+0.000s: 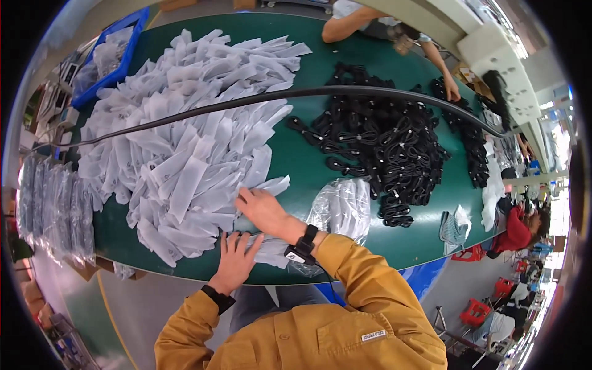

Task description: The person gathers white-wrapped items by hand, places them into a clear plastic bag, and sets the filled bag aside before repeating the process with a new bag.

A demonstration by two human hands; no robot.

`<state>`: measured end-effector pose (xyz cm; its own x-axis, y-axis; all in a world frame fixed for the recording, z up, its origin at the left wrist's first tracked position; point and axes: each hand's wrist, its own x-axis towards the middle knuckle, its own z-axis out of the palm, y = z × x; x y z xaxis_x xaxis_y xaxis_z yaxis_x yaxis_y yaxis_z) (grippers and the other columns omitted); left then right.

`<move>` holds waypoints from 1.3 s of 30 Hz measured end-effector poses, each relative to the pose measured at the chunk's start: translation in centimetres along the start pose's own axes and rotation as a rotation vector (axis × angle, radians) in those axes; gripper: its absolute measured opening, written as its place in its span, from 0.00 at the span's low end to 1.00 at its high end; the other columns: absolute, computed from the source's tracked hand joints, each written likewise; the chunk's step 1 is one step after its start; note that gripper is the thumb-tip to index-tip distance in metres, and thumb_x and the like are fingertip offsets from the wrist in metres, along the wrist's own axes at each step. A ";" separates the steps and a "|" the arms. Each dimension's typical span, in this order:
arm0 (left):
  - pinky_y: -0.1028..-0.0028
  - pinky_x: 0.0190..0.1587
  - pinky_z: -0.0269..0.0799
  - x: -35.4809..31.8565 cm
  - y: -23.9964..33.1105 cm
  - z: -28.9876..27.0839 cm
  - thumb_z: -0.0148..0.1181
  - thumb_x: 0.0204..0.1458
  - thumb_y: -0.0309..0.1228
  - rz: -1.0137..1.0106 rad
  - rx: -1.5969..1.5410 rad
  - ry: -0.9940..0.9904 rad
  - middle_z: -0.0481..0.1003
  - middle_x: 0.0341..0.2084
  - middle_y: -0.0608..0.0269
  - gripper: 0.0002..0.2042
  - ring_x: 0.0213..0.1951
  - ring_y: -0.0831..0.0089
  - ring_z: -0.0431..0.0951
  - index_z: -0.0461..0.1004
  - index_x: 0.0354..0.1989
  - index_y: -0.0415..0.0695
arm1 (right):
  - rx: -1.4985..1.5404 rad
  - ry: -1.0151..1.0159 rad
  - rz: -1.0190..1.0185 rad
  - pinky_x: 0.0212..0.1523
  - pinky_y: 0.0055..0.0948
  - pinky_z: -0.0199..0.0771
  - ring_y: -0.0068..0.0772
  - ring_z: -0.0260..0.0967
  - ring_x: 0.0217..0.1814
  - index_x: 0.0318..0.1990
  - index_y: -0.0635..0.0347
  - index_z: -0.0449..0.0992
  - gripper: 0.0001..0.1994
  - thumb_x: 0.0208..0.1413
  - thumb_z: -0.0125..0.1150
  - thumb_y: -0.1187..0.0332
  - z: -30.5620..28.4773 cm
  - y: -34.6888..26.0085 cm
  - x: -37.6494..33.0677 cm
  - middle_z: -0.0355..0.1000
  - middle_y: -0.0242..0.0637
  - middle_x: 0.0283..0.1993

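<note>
A large heap of whitish, translucent pouches covers the left half of the green table. At the heap's near right side my right hand reaches in, its fingers bent and closed at the edge of a pouch; the fingertips are partly hidden. Close to the table's front edge, my left hand rests with its fingers apart against the lowest pouches. Several flat pouches lie stacked between my hands, partly under the right wrist. To the right of them is a clear plastic bag with pouches inside.
Bundled black cables form a pile on the right. A dark bar crosses above the table. At the far side a co-worker's hand touches more cables. A blue bin stands far left; wrapped packs hang near left.
</note>
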<state>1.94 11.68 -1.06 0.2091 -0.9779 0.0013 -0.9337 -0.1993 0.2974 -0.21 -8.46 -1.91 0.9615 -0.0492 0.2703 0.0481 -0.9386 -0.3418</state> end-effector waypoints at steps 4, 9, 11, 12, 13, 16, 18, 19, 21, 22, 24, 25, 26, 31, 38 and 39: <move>0.41 0.61 0.49 -1.4 -1.3 1.3 0.66 0.37 0.30 0.078 -0.030 0.023 0.61 0.52 0.53 0.37 0.56 0.51 0.58 0.63 0.63 0.57 | 0.181 0.123 0.068 0.35 0.32 0.75 0.42 0.73 0.37 0.41 0.63 0.70 0.14 0.45 0.58 0.78 -1.6 -0.3 -0.9 0.66 0.42 0.46; 0.43 0.61 0.49 -1.0 -0.7 0.6 0.66 0.38 0.29 0.068 -0.006 0.030 0.60 0.52 0.50 0.37 0.56 0.49 0.58 0.64 0.63 0.60 | 0.958 0.374 0.461 0.39 0.27 0.75 0.33 0.73 0.40 0.40 0.64 0.70 0.04 0.58 0.56 0.77 -3.4 0.4 -2.7 0.68 0.40 0.44; 0.44 0.61 0.50 -0.2 -0.6 0.3 0.65 0.38 0.28 0.077 -0.039 0.017 0.60 0.51 0.49 0.38 0.56 0.49 0.59 0.63 0.64 0.60 | 1.226 0.514 0.498 0.38 0.28 0.75 0.28 0.73 0.40 0.41 0.64 0.71 0.05 0.58 0.58 0.75 -4.5 0.8 -3.4 0.68 0.37 0.44; 0.45 0.61 0.50 0.1 -0.7 0.4 0.66 0.38 0.28 0.068 -0.047 0.025 0.60 0.51 0.48 0.38 0.55 0.48 0.59 0.63 0.64 0.60 | 1.040 0.579 0.530 0.36 0.27 0.75 0.29 0.73 0.38 0.42 0.64 0.71 0.07 0.57 0.59 0.75 -4.9 0.5 -3.6 0.68 0.37 0.43; 0.46 0.60 0.51 0.1 -0.7 0.3 0.66 0.38 0.28 0.059 -0.054 0.032 0.60 0.51 0.48 0.38 0.55 0.48 0.59 0.63 0.64 0.60 | 0.851 0.634 0.557 0.35 0.26 0.75 0.30 0.74 0.37 0.43 0.63 0.71 0.08 0.56 0.59 0.75 -5.4 -0.2 -4.0 0.69 0.38 0.42; 0.47 0.61 0.51 0.0 -0.6 0.0 0.68 0.37 0.27 0.012 -0.132 0.051 0.60 0.50 0.48 0.39 0.55 0.48 0.59 0.62 0.64 0.59 | 0.616 0.210 0.528 0.35 0.28 0.75 0.36 0.74 0.36 0.44 0.63 0.70 0.12 0.53 0.61 0.75 -7.9 -3.1 -6.0 0.68 0.40 0.41; 0.48 0.61 0.51 0.3 -0.6 0.1 0.68 0.36 0.27 0.007 -0.136 0.056 0.60 0.51 0.49 0.40 0.55 0.48 0.59 0.62 0.64 0.59 | 0.487 0.016 0.497 0.34 0.30 0.75 0.38 0.75 0.36 0.45 0.62 0.70 0.13 0.52 0.62 0.75 -7.9 -3.6 -7.3 0.68 0.41 0.41; 0.48 0.61 0.52 0.3 -0.5 0.1 0.69 0.35 0.27 0.013 -0.140 0.075 0.60 0.51 0.49 0.40 0.55 0.48 0.59 0.63 0.64 0.58 | 0.435 -0.051 0.459 0.34 0.32 0.75 0.42 0.74 0.36 0.45 0.62 0.70 0.14 0.51 0.63 0.75 -6.8 -3.7 -8.1 0.68 0.42 0.41; 0.49 0.61 0.52 0.1 -0.7 0.1 0.70 0.35 0.26 0.016 -0.147 0.090 0.60 0.51 0.49 0.41 0.56 0.48 0.59 0.63 0.64 0.58 | 0.321 -0.179 0.381 0.34 0.37 0.75 0.48 0.73 0.36 0.46 0.61 0.70 0.17 0.48 0.64 0.76 -4.9 -3.9 -9.6 0.68 0.44 0.41; 0.49 0.61 0.52 0.0 -0.9 0.0 0.70 0.34 0.26 0.021 -0.173 0.090 0.60 0.52 0.49 0.41 0.56 0.49 0.58 0.63 0.64 0.58 | 0.327 -0.184 0.380 0.34 0.37 0.75 0.48 0.73 0.36 0.46 0.61 0.70 0.17 0.48 0.64 0.76 -4.4 -4.1 -9.8 0.68 0.44 0.41; 0.50 0.62 0.52 -0.1 -1.1 -0.2 0.70 0.34 0.26 0.035 -0.225 0.095 0.59 0.53 0.50 0.41 0.57 0.49 0.58 0.63 0.64 0.58 | 0.402 -0.122 0.399 0.34 0.41 0.74 0.52 0.72 0.36 0.44 0.60 0.70 0.15 0.48 0.64 0.75 -3.8 -4.2 -9.8 0.68 0.45 0.41; 0.50 0.62 0.52 -0.3 -1.2 -0.1 0.70 0.34 0.26 0.030 -0.226 0.093 0.59 0.53 0.50 0.41 0.57 0.49 0.58 0.63 0.64 0.58 | 0.439 -0.090 0.408 0.34 0.43 0.73 0.54 0.71 0.36 0.44 0.60 0.69 0.15 0.48 0.64 0.75 -3.6 -4.3 -9.8 0.68 0.46 0.41; 0.51 0.62 0.52 -0.5 -1.3 -0.1 0.70 0.34 0.26 0.028 -0.231 0.092 0.59 0.54 0.51 0.41 0.58 0.49 0.57 0.63 0.64 0.58 | 0.441 -0.093 0.407 0.34 0.43 0.73 0.54 0.71 0.36 0.44 0.60 0.69 0.15 0.48 0.64 0.75 -3.6 -4.6 -9.8 0.68 0.46 0.41; 0.50 0.64 0.50 -0.9 -1.4 -0.3 0.70 0.34 0.27 0.048 -0.258 0.101 0.59 0.55 0.52 0.41 0.59 0.50 0.57 0.64 0.63 0.57 | 0.333 -0.082 0.329 0.36 0.43 0.73 0.53 0.70 0.37 0.41 0.61 0.67 0.13 0.47 0.60 0.77 -3.4 -5.3 -10.8 0.65 0.45 0.39; 0.49 0.66 0.48 -1.5 -1.7 0.8 0.70 0.33 0.27 0.087 -0.263 0.103 0.60 0.54 0.53 0.42 0.59 0.53 0.57 0.60 0.64 0.46 | 0.256 -0.028 0.138 0.34 0.43 0.73 0.53 0.69 0.34 0.38 0.61 0.66 0.12 0.44 0.57 0.80 -1.8 -5.0 -11.4 0.64 0.45 0.38; 0.49 0.66 0.48 -1.7 -1.7 1.1 0.69 0.34 0.27 0.074 -0.252 0.088 0.60 0.54 0.53 0.42 0.59 0.54 0.57 0.59 0.64 0.44 | 0.306 -0.055 0.197 0.34 0.43 0.73 0.53 0.69 0.34 0.38 0.61 0.66 0.12 0.44 0.57 0.80 -2.1 -5.0 -11.5 0.64 0.45 0.38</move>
<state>2.87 13.64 -2.59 0.1781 -0.9777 0.1117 -0.8478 -0.0948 0.5218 -12.07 -3.93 -1.47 0.9731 -0.1928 0.1265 -0.0690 -0.7669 -0.6380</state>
